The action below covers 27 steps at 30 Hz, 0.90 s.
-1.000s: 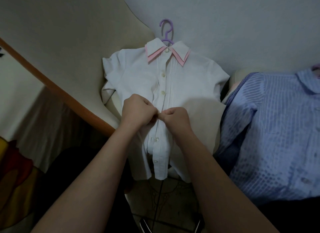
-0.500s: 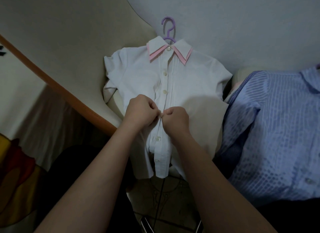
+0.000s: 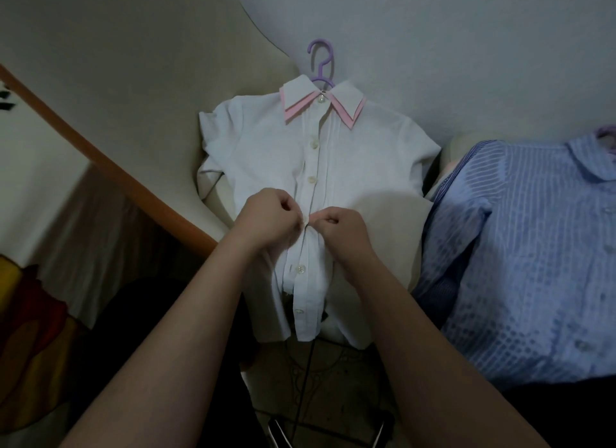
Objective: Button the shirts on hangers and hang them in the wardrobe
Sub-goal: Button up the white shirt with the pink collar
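we are pinching white short-sleeved shirt with pink-edged collar (image 3: 266, 147) at mid-front, left hand (image 3: 266, 221) and right hand (image 3: 343, 231) meeting, fingers curled on cloth; shirt lying on purple plastic hanger (image 3: 320, 60), beside blue patterned shirt (image 3: 533, 247).

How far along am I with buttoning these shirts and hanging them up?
Done: on the white shirt, the top three buttons, from the collar down, look fastened. In hand: the left hand and right hand pinch the placket at the fourth. Left: the two lower buttons, whose state I cannot tell, checking the blue shirt beside it, and hanging both; neither is in a wardrobe yet.
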Tool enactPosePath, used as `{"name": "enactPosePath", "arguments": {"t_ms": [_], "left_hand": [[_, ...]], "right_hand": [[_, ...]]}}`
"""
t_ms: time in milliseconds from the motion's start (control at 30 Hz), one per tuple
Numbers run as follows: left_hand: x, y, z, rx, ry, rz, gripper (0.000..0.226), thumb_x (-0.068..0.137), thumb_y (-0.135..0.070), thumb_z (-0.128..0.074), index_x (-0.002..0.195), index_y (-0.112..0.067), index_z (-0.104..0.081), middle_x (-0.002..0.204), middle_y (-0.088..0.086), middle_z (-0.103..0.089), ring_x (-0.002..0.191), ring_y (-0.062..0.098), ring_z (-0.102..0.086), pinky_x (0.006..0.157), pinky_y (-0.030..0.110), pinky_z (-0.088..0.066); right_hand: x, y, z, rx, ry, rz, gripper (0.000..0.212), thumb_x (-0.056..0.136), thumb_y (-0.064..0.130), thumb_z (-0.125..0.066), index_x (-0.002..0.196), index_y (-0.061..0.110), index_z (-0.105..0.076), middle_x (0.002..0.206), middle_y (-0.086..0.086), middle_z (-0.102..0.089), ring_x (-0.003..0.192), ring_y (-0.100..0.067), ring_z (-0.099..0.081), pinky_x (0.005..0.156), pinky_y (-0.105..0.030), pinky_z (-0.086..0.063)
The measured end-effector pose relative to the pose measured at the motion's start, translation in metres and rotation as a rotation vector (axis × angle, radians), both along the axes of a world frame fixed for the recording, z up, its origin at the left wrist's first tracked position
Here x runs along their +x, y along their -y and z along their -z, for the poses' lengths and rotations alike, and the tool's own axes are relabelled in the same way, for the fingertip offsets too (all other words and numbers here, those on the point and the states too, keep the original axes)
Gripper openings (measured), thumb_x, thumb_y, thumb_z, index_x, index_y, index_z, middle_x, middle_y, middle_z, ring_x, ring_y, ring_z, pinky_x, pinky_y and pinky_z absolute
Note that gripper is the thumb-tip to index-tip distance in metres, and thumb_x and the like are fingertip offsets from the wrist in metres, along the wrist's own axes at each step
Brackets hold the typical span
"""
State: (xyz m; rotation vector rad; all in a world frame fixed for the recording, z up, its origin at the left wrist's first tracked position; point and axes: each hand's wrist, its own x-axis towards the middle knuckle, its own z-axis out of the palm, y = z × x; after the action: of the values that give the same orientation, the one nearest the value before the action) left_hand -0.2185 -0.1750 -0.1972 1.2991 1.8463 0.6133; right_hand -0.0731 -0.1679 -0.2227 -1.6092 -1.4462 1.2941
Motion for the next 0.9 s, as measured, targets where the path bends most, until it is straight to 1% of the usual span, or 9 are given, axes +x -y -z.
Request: {"name": "enactPosePath", "arguments": {"t_ms": [100,233,333,400,500,600,733,833,900], "left_hand": [[0.006,0.021,-0.007,0.127,-0.124,-0.013,0.004,0.086,-0.017,-0.067,0.088,-0.017,-0.064,0.084,-0.007,-0.066,0.079,0.008,-0.062,0.07,0.023,-0.051],[0.015,0.049,-0.006,0.071,-0.236,0.059,0.011,0.084,-0.011,-0.066,0.084,-0.018,-0.059,0.082,-0.004,-0.064,0.077,0.014,-0.062,0.073,0.031,-0.056],[0.013,0.066,0.001,0.035,-0.316,0.088,0.015,0.082,-0.017,-0.071,0.079,-0.024,-0.058,0.079,-0.006,-0.064,0.076,0.013,-0.062,0.074,0.041,-0.059],[0.014,0.076,0.006,0.057,-0.351,0.084,0.018,0.079,-0.019,-0.071,0.08,-0.027,-0.055,0.082,-0.008,-0.061,0.076,0.013,-0.06,0.072,0.042,-0.058],[0.018,0.087,0.012,0.075,-0.376,0.074,0.03,0.077,-0.026,-0.076,0.085,-0.03,-0.048,0.091,-0.011,-0.052,0.083,0.013,-0.055,0.073,0.043,-0.057],[0.025,0.093,0.019,0.112,-0.422,0.062,0.043,0.072,-0.035,-0.083,0.091,-0.03,-0.045,0.096,-0.012,-0.045,0.092,0.012,-0.049,0.072,0.039,-0.056],[0.029,0.097,0.023,0.173,-0.434,0.036,0.037,0.078,-0.031,-0.079,0.09,-0.029,-0.045,0.093,-0.012,-0.044,0.09,0.012,-0.047,0.069,0.031,-0.053],[0.026,0.099,0.023,0.186,-0.4,0.048,0.028,0.082,-0.019,-0.073,0.086,-0.026,-0.046,0.09,-0.01,-0.046,0.089,0.014,-0.047,0.063,0.027,-0.041],[0.025,0.099,0.022,0.185,-0.386,0.04,0.027,0.083,-0.019,-0.071,0.083,-0.026,-0.045,0.089,-0.01,-0.046,0.085,0.013,-0.047,0.06,0.026,-0.037]], "right_hand": [[0.003,0.004,-0.007,0.048,0.038,-0.067,0.018,0.091,0.005,-0.058,0.09,0.007,-0.077,0.094,-0.003,-0.074,0.091,-0.015,-0.066,0.075,-0.017,-0.049],[0.007,0.022,-0.01,0.227,0.162,-0.133,0.017,0.09,0.004,-0.06,0.083,-0.004,-0.072,0.079,-0.015,-0.069,0.074,-0.023,-0.062,0.061,-0.011,-0.042],[0.01,0.045,-0.002,0.401,0.284,-0.19,0.009,0.082,0.0,-0.064,0.074,0.003,-0.066,0.072,0.004,-0.049,0.068,-0.015,-0.048,0.059,-0.009,-0.034],[0.013,0.056,0.01,0.467,0.367,-0.282,0.008,0.077,0.0,-0.069,0.077,0.008,-0.067,0.078,0.005,-0.045,0.075,-0.015,-0.046,0.065,-0.016,-0.033],[0.018,0.065,0.018,0.471,0.394,-0.342,0.013,0.074,0.005,-0.075,0.082,0.009,-0.066,0.085,0.001,-0.045,0.082,-0.019,-0.047,0.073,-0.026,-0.037],[0.016,0.061,0.012,0.396,0.394,-0.347,0.016,0.076,0.014,-0.078,0.08,0.016,-0.063,0.085,0.004,-0.043,0.087,-0.018,-0.046,0.077,-0.029,-0.039],[0.015,0.063,0.008,0.336,0.418,-0.356,0.015,0.08,0.02,-0.076,0.082,0.023,-0.062,0.088,0.005,-0.044,0.092,-0.017,-0.046,0.084,-0.032,-0.044],[0.012,0.065,0.009,0.323,0.436,-0.341,0.013,0.08,0.023,-0.078,0.083,0.023,-0.064,0.09,0.003,-0.045,0.095,-0.018,-0.047,0.085,-0.033,-0.044],[0.011,0.062,0.006,0.269,0.437,-0.329,0.016,0.08,0.027,-0.079,0.077,0.026,-0.064,0.089,0.005,-0.045,0.093,-0.017,-0.049,0.082,-0.031,-0.045]]}}
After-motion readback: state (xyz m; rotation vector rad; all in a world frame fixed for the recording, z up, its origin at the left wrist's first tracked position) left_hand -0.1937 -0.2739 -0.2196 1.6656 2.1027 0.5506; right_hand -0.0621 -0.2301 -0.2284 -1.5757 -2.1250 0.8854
